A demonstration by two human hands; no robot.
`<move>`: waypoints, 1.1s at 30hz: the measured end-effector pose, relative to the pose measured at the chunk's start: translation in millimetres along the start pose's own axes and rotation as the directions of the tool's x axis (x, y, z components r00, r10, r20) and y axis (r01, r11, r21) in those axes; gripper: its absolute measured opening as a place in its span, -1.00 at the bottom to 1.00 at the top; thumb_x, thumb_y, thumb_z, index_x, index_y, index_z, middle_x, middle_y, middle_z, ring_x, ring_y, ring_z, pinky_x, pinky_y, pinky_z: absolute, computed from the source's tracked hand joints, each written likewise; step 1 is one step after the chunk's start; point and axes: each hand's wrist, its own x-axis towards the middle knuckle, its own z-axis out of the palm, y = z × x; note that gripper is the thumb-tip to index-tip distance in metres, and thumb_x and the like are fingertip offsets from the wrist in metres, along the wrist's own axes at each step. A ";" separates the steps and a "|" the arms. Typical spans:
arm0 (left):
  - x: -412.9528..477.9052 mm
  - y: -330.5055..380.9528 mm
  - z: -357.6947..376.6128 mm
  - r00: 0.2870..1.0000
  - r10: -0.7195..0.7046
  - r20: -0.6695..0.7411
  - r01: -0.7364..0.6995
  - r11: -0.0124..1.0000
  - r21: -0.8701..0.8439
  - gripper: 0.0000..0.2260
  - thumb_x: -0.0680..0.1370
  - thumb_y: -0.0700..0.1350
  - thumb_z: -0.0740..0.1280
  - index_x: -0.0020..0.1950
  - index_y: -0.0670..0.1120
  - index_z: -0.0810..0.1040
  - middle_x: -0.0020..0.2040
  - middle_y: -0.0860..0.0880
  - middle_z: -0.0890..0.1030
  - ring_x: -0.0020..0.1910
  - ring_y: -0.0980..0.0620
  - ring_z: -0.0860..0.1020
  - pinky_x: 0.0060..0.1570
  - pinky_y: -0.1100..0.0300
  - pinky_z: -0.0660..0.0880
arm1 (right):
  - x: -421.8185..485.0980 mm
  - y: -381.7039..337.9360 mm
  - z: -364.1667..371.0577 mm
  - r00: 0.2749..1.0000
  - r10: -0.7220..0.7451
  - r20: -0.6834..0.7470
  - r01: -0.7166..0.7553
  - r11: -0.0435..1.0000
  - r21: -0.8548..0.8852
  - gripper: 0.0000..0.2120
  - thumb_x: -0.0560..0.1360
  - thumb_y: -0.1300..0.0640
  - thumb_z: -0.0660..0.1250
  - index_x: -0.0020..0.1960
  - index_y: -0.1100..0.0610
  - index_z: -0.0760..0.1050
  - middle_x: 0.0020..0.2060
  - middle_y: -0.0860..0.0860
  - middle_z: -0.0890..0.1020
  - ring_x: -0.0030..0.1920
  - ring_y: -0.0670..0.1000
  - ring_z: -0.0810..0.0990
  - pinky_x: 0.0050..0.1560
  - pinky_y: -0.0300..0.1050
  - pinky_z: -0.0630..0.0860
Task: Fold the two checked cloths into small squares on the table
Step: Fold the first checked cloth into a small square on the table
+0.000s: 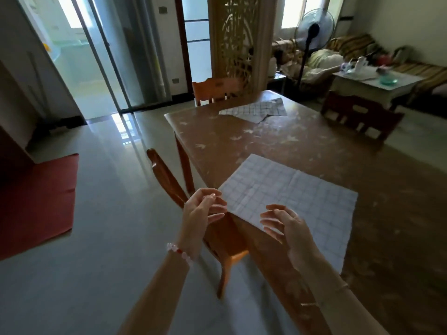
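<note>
A white checked cloth (297, 201) lies spread flat on the near part of the brown table (290, 146). A second checked cloth (258, 110) lies loosely folded at the table's far end. My left hand (203, 209) hovers just off the near cloth's left corner, above a chair, with its fingers apart and nothing in it. My right hand (287, 226) hangs over the cloth's near edge, fingers spread and curled, holding nothing.
A wooden chair (169, 180) stands at the table's left side under my left hand. Two more chairs (215, 89) (358, 114) stand at the far end and right. A standing fan (312, 35), a small table and a sofa are behind. A red mat (36, 201) lies on the floor.
</note>
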 end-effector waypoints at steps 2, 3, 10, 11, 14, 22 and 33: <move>16.4 -5.1 17.4 0.998 -0.022 0.054 0.022 1.000 -0.007 -0.84 0.58 -0.25 0.15 -0.10 -0.17 0.50 -0.25 -0.09 0.59 -0.28 0.04 0.58 -0.08 0.09 0.53 | 9.7 -2.5 -14.1 0.998 -0.002 -0.063 0.003 1.000 0.008 -0.75 0.60 0.22 0.09 -0.09 0.13 0.54 -0.16 0.09 0.65 -0.10 0.05 0.62 -0.10 -0.12 0.51; 24.8 -8.2 25.4 0.996 -0.037 0.084 0.039 0.999 -0.014 -0.85 0.58 -0.24 0.15 -0.10 -0.17 0.50 -0.25 -0.09 0.59 -0.28 0.04 0.58 -0.07 0.09 0.53 | 14.1 -3.7 -21.0 0.995 -0.002 -0.097 0.003 1.000 0.008 -0.75 0.60 0.22 0.09 -0.08 0.14 0.53 -0.15 0.10 0.65 -0.09 0.06 0.62 -0.08 -0.12 0.53; 83.7 -24.6 83.9 0.947 -0.114 0.299 0.120 0.993 -0.005 -0.86 0.60 -0.22 0.15 -0.05 -0.18 0.49 -0.18 -0.11 0.58 -0.19 -0.01 0.57 -0.11 0.17 0.52 | 40.3 -11.5 -60.0 0.948 0.009 -0.320 0.003 0.999 0.037 -0.75 0.61 0.23 0.07 -0.05 0.19 0.52 -0.14 0.14 0.64 -0.12 0.07 0.61 -0.11 -0.14 0.54; 91.8 -26.4 91.5 0.937 -0.109 0.332 0.114 0.993 0.003 -0.86 0.60 -0.21 0.15 -0.04 -0.19 0.49 -0.17 -0.10 0.58 -0.18 -0.01 0.57 -0.11 0.17 0.52 | 45.2 -12.0 -63.8 0.937 0.011 -0.348 0.003 0.999 0.040 -0.75 0.61 0.22 0.08 -0.06 0.19 0.52 -0.15 0.13 0.64 -0.12 0.06 0.61 -0.11 -0.13 0.54; 118.4 -34.4 112.0 0.896 -0.131 0.424 0.130 0.991 0.032 -0.86 0.60 -0.21 0.15 -0.06 -0.16 0.49 -0.18 -0.08 0.58 -0.20 0.01 0.57 -0.11 0.19 0.52 | 61.9 -13.9 -72.2 0.896 0.010 -0.444 0.016 0.998 0.055 -0.76 0.61 0.22 0.09 -0.07 0.18 0.52 -0.17 0.10 0.65 -0.13 0.05 0.62 -0.11 -0.12 0.54; 193.6 -64.6 143.5 0.765 -0.224 0.604 0.143 0.973 0.180 -0.86 0.59 -0.20 0.17 -0.07 -0.13 0.52 -0.18 -0.08 0.61 -0.18 0.00 0.58 -0.07 0.14 0.52 | 109.4 -4.1 -78.7 0.804 -0.022 -0.594 -0.007 0.999 -0.046 -0.77 0.60 0.20 0.10 -0.06 0.16 0.52 -0.16 0.09 0.65 -0.09 0.07 0.62 -0.09 -0.11 0.52; 231.5 -138.0 143.9 0.602 -0.066 0.796 -0.730 0.359 0.582 -0.70 0.59 -0.09 0.14 0.31 0.02 0.42 0.25 0.08 0.48 0.18 0.05 0.47 -0.03 0.26 0.40 | 146.1 66.2 -89.7 0.818 -0.252 -0.518 -0.253 0.650 -0.716 -0.72 0.57 0.21 0.13 0.23 0.11 0.48 0.20 0.03 0.54 0.20 0.01 0.47 0.17 -0.14 0.40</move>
